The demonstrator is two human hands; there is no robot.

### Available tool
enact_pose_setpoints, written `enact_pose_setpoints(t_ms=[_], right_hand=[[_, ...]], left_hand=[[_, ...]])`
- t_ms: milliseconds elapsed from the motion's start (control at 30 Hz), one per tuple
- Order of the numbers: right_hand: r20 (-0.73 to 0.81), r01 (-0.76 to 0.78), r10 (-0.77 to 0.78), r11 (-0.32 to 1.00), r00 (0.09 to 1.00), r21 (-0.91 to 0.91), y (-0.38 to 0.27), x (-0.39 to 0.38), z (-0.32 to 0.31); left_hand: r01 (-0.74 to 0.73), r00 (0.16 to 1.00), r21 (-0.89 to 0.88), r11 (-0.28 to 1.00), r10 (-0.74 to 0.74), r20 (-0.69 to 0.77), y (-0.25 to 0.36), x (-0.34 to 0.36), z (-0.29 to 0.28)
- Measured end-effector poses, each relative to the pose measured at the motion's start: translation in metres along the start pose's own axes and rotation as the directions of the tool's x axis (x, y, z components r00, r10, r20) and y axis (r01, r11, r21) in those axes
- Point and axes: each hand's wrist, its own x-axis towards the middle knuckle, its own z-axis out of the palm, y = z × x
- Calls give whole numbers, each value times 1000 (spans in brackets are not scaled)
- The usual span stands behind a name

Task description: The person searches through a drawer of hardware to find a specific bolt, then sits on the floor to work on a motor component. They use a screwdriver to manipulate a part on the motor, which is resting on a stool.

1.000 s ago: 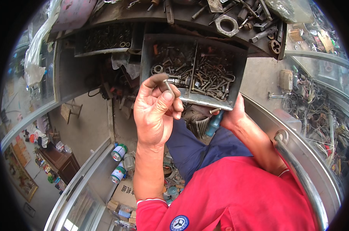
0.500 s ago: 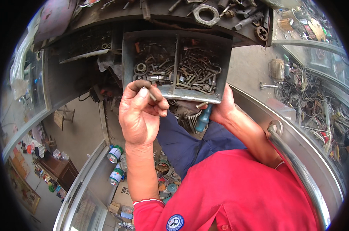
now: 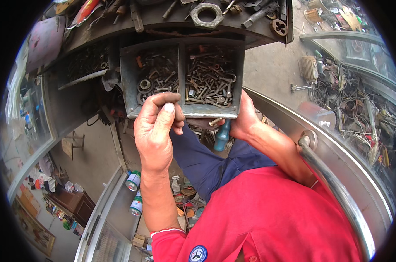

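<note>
A grey metal drawer (image 3: 132,74) with two compartments juts out from under the bench, filled with loose bolts (image 3: 206,83), nuts and washers. My left hand (image 3: 156,126) hovers at the drawer's near left, thumb pressed against curled fingers; whatever lies in that pinch is hidden. At the near right corner, my right hand (image 3: 246,118) is closed against the drawer's outside. A tool with a blue handle (image 3: 222,136) hangs down from it, its working end out of sight. One bolt (image 3: 216,121) pokes out beside that handle, below the drawer's front lip.
On the bench top (image 3: 158,30) above lie a large hex nut (image 3: 206,15), a round threading die (image 3: 278,27) and other metal pieces. A steel bar handle (image 3: 329,174) runs along my right side. Green-and-white cans (image 3: 133,180) stand low left; scrap and wires (image 3: 359,113) heap at right.
The whole view has shifted, so the drawer sits further left. My left hand has turned and its short metal pin no longer shows. My right hand keeps its hold at the drawer corner.
</note>
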Motion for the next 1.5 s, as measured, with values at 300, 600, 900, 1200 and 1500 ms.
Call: enact_pose_setpoints(t_ms=[300, 600, 900, 1200, 1500], right_hand=[[22, 12, -12, 1000, 1000, -12, 0, -1, 0], [17, 12, -11, 1000, 1000, -25, 0, 1, -1], [-19, -6, 6, 1000, 1000, -10, -2, -3, 2], [-20, 9, -9, 1000, 1000, -16, 0, 0, 1], [4, 15, -15, 1000, 1000, 0, 1, 1, -1]], left_hand=[[-2, 999, 37, 999, 4, -37, -3, -1, -1], [-2, 997, 60, 998, 7, -80, -5, -4, -5], [-33, 993, 96, 995, 44, -109, -5, -4, -2], [-70, 998, 107, 992, 71, 2, -7, -3, -6], [-113, 993, 30, 993, 113, -16, -11, -2, -8]])
